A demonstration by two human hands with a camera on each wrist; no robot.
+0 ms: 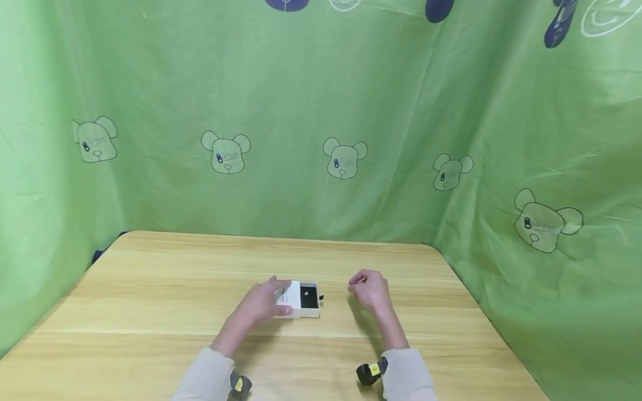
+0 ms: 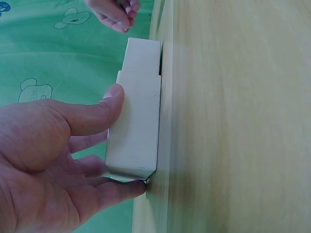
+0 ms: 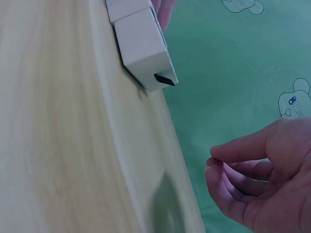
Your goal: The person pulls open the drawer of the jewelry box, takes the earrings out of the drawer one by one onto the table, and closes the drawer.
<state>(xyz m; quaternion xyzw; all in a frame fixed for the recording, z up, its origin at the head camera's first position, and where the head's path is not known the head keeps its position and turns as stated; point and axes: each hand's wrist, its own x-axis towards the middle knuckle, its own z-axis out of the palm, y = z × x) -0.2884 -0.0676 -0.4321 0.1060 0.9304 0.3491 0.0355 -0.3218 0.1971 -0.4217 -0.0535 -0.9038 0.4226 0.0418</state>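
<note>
A small white jewelry box (image 1: 295, 299) lies on the table, its drawer (image 1: 310, 313) slid partly out to the right. Inside the drawer, a black insert (image 1: 309, 301) carries a small silvery star-shaped piece (image 1: 306, 293). A black pull tab (image 3: 164, 79) sticks out of the drawer's end. My left hand (image 1: 261, 303) grips the box's sleeve (image 2: 137, 121), thumb on the near side. Right of the box and apart from it, my right hand (image 1: 372, 289) pinches thumb against fingertips. A tiny glint shows there in the left wrist view, too small to identify.
The wooden table (image 1: 165, 301) extends around the box on all sides. Green curtains (image 1: 281, 83) printed with bear faces enclose its back and sides. Each wrist wears a black camera; the right one (image 1: 370, 373) hangs low over the table.
</note>
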